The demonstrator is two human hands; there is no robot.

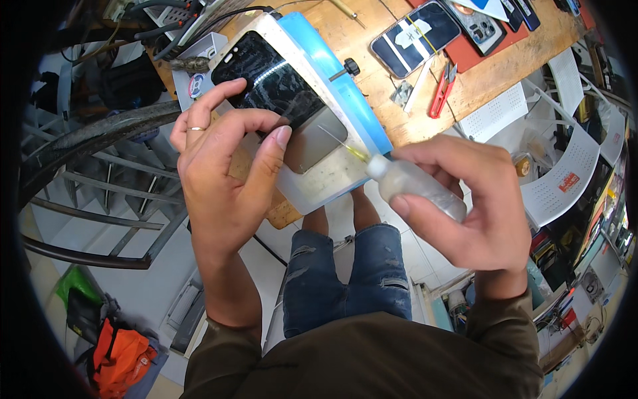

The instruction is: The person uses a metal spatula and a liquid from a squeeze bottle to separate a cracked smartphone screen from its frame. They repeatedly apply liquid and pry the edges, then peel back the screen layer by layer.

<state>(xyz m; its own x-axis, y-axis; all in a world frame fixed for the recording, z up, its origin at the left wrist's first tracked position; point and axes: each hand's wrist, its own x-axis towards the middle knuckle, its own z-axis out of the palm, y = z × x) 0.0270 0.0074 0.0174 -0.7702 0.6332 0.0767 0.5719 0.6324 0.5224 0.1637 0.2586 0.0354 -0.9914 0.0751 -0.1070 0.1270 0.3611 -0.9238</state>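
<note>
A phone screen panel [269,76], black and smeared at its upper part, lies on a white-and-blue bench device [369,120] with a black knob. Its lower part looks grey. My left hand [229,153] is over the panel's near left side, thumb and index finger pinched together at the dark part's lower edge; whatever is between them is too thin to make out. In my right hand [475,193] is a small translucent squeeze bottle [422,186] with a white cap and a yellow-based needle tip. The bottle tilts left, its needle reaching over the grey part.
On the wooden table [359,60] sit a phone with a yellow band [415,38], red-handled cutters [442,93] and another phone [480,28] on a red mat. White perforated chairs [558,173] stand at the right. Curved metal railing [93,146] runs along the left.
</note>
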